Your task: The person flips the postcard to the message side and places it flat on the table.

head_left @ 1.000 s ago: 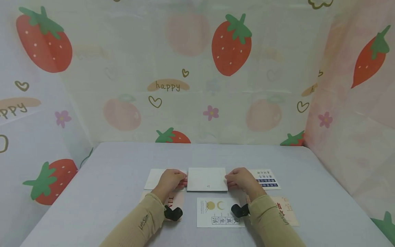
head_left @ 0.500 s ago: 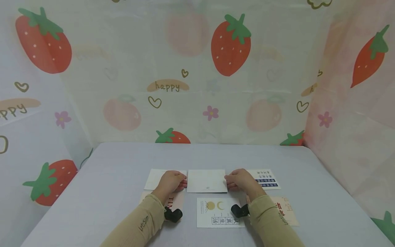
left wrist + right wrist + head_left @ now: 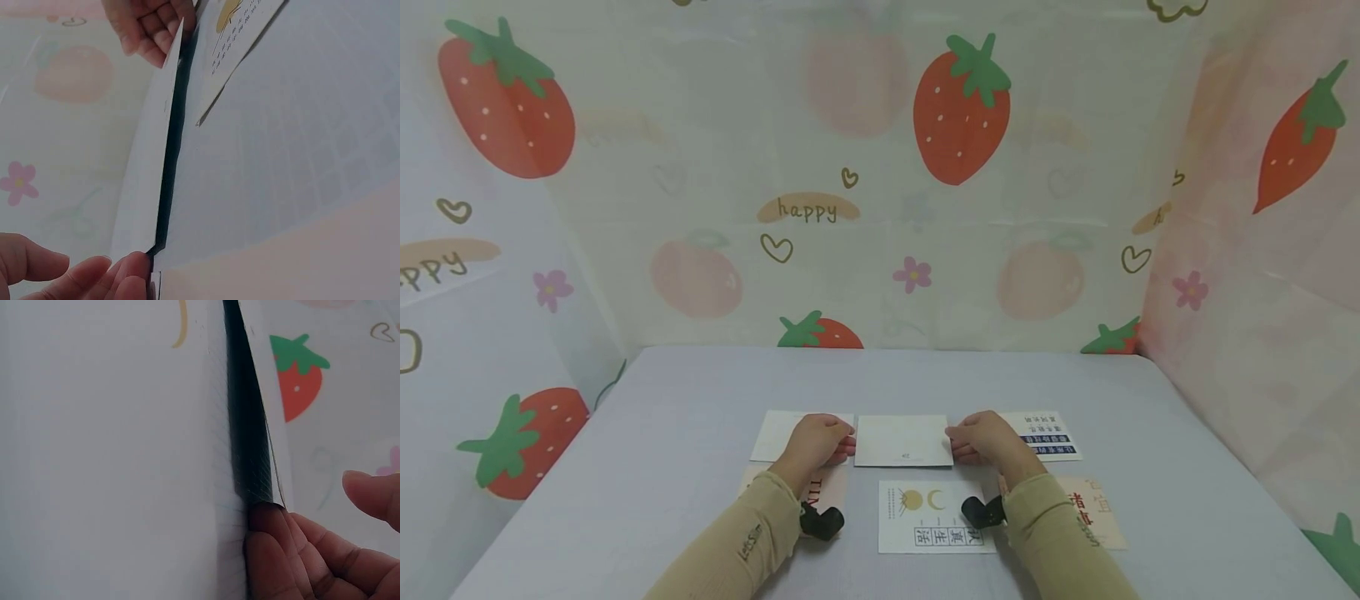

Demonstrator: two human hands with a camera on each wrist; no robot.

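Note:
A white card, blank but for a small mark near its front edge, is in the middle of the table between both hands. In the left wrist view this card is slightly raised, with a dark shadowed gap below it. My left hand touches its left edge with the fingertips; the thumb stands apart from it. At the right edge, my right hand has its fingertips against the corner from below. Its thumb is held away too.
Around it lie a white card at left, a blue-striped text card at right, a sun-and-moon card in front, a pink card, and a beige red-lettered card. Strawberry-patterned cloth hangs behind the table.
The middle card has tilted and sunk slightly between the hands, its far edge coming a little lower in the head view. Both hands stay almost in place; the other cards have not moved.

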